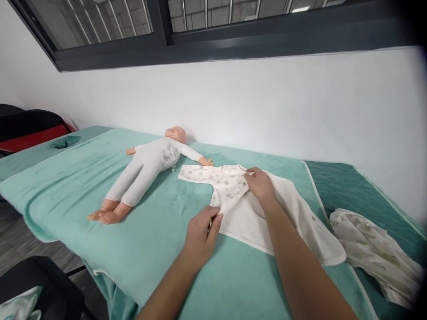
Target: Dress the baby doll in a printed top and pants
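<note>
A white baby shirt with small printed figures point(228, 186) lies spread on the green cover, one sleeve stretched to the left. My left hand point(202, 233) is closed in a pinch on the shirt's side edge, below the sleeve. Higher up, my right hand point(262, 186) pinches the fabric near the neckline, and its forearm crosses over the plain white part. A baby doll point(147, 162) with a white cloth body lies on its back to the left; its outstretched hand is close to the sleeve.
The green cover point(160, 249) spans the bed against a white wall point(267, 106). A crumpled printed cloth point(373, 253) lies at the right. Black chairs stand at the lower left point(43, 284) and far left, beneath a dark-framed window point(213, 44).
</note>
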The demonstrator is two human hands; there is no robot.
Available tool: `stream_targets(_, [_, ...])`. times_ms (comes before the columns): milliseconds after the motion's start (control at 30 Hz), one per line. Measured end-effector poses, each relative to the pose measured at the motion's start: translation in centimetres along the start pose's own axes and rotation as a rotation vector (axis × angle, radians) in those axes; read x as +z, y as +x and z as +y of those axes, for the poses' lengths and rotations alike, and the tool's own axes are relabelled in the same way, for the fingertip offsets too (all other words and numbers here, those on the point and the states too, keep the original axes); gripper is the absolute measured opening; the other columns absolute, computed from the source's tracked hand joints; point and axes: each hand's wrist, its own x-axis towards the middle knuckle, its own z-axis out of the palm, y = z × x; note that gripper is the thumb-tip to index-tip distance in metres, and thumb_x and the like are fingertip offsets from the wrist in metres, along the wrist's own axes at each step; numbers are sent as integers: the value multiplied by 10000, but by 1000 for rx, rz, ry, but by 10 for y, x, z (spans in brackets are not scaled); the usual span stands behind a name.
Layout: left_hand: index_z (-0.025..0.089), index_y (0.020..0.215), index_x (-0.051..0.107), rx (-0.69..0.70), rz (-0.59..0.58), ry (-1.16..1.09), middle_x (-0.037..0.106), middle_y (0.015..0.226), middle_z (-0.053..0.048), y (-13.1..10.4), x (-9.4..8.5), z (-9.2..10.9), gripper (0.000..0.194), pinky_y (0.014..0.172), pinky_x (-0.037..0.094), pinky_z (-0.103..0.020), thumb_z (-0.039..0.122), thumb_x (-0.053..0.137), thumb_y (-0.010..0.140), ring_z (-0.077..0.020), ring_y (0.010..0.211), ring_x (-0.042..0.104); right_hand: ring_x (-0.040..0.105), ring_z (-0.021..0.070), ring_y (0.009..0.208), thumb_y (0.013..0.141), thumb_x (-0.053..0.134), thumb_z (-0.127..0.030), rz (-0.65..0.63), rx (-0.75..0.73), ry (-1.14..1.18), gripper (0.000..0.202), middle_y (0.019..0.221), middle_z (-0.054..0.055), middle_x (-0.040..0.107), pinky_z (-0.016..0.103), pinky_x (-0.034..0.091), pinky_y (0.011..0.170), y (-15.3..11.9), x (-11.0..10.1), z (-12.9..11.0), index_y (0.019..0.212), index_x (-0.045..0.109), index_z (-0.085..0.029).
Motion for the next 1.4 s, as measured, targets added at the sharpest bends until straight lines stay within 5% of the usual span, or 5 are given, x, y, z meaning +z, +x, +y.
stream_targets(233, [217,997,590,-443,392,-316,575,806,5,3,-2,-4,271,621,410,-240,467,493,954,-118,681,505,625,169,813,835,497,-496,-140,-99,453,401,932,22,682,283,489,713,-7,6,-8,1109,672,-260])
stream_targets(367, [226,1000,572,-537,541,-528,542,822,17,9,-5,-6,293,580,404,-214,506,523,931,-100,663,477,617,183,940,769,565,-340,-256,-154,704,374,997,33,651,294,482,789,-12,15,-14,1112,682,-246])
stream_targets(700, [226,1079,612,-561,500,-593,623,943,-21,10,-9,-15,331,706,454,-250,507,531,924,-142,818,563,587,186,868,751,582,-307,-101,-444,257,226,978,27,656,333,437,875,0,45,-20,929,703,-238])
stream_targets(1000, [209,1052,549,-571,586,-622,566,860,4,11,-11,-17,261,623,441,-221,443,513,945,-105,686,509,523,181,590,853,497,-455,-36,-333,102,264,541,-49,535,300,391,655,16,61,-34,856,656,-245])
stream_targets(1400, [230,1059,558,-531,569,-250,525,904,-3,11,-10,-26,198,727,463,-287,348,571,901,-146,801,531,614,169,697,894,469,-356,-101,-424,33,253,653,-49,660,280,421,724,8,61,-32,1048,653,-275])
